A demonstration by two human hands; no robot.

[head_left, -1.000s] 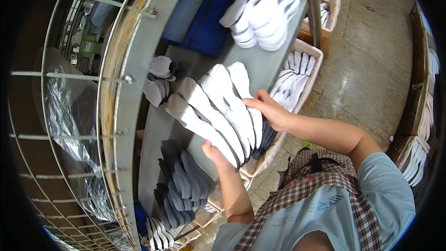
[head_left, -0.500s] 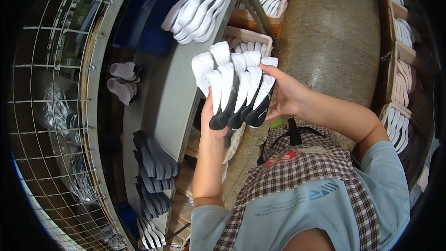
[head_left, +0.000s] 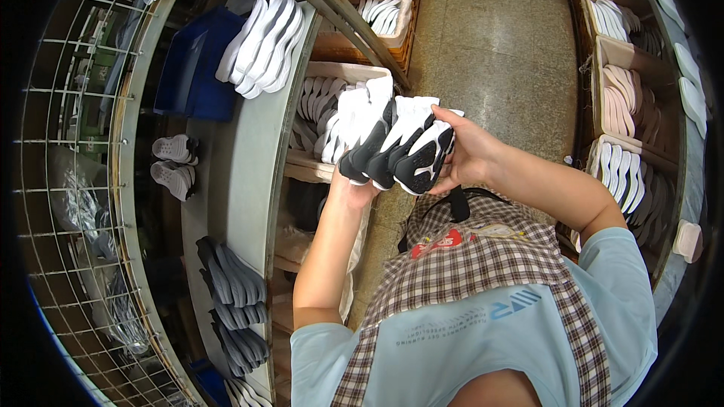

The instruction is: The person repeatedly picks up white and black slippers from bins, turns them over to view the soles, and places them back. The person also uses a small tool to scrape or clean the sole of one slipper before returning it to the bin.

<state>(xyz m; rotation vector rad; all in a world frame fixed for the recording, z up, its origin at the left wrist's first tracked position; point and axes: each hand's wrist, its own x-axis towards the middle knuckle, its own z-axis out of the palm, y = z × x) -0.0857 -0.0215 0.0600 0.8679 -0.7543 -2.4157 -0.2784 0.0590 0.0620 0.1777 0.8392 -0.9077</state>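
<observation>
A bunch of black-and-white shoe soles (head_left: 392, 145) is held between my two hands, in front of my chest. My left hand (head_left: 357, 191) grips the bunch from below on its left, most of its fingers hidden behind the soles. On the right side my right hand (head_left: 469, 152) is closed round the edge, with the thumb near the top. The black patterned undersides face me at the lower ends, and white shows above. Just behind the bunch is a lined basket (head_left: 348, 69) of white and grey soles.
A grey metal shelf (head_left: 253, 154) on the left bears a stack of white soles (head_left: 264, 44), a blue bin (head_left: 197, 60), grey soles (head_left: 232, 273) and a pair of perforated soles (head_left: 173, 162). A slanted bar (head_left: 332, 1) crosses above. Lined baskets (head_left: 601, 98) of soles stand along the right.
The bunch has tipped, so more of the black undersides shows. My view has shifted, bringing the baskets behind and on the right further into sight. Both hands keep their hold.
</observation>
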